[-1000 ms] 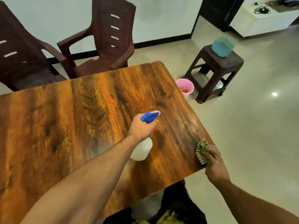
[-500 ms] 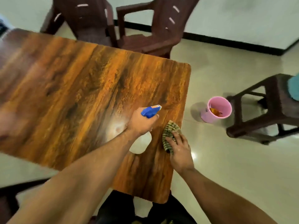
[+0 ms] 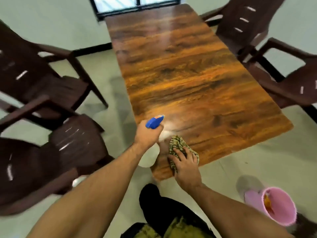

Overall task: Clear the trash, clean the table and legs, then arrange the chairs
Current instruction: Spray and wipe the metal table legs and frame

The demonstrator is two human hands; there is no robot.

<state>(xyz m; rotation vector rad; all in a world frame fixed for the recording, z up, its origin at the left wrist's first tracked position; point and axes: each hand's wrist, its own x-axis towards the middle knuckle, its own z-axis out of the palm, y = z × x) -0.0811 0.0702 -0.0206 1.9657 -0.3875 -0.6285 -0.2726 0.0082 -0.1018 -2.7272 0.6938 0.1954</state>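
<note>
A long wooden table stretches away from me. My left hand grips a white spray bottle with a blue trigger head, held over the table's near left corner, nozzle pointing across the top. A pale misted patch lies just beyond the nozzle. My right hand presses a green patterned cloth flat on the table near its front edge, fingers spread over it. Dark brown plastic chairs stand on both sides: two at the left, two at the right.
A pink bucket with some orange scrap inside stands on the pale floor at the lower right. A dark-framed window is behind the table's far end. My dark trouser leg shows below the table edge.
The view has swung round the table's end, so the table now runs lengthwise away. My right hand with the cloth now sits close beside the bottle. The bottle stays in my left hand.
</note>
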